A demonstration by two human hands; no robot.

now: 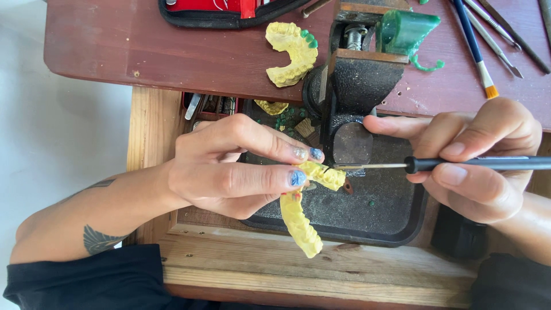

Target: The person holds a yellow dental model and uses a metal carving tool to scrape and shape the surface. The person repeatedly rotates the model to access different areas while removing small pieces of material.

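My left hand grips a yellow dental cast between thumb and fingers, holding it over a black tray. The cast's arch curves down toward the wooden drawer front. My right hand holds a thin black-handled carving tool like a pen. Its metal tip touches the cast's teeth near my left fingertips.
A second yellow cast lies on the dark red bench top. A black bench peg block juts out over the tray, with a green wax piece behind it. A paintbrush and metal tools lie at top right. A red case sits at the top edge.
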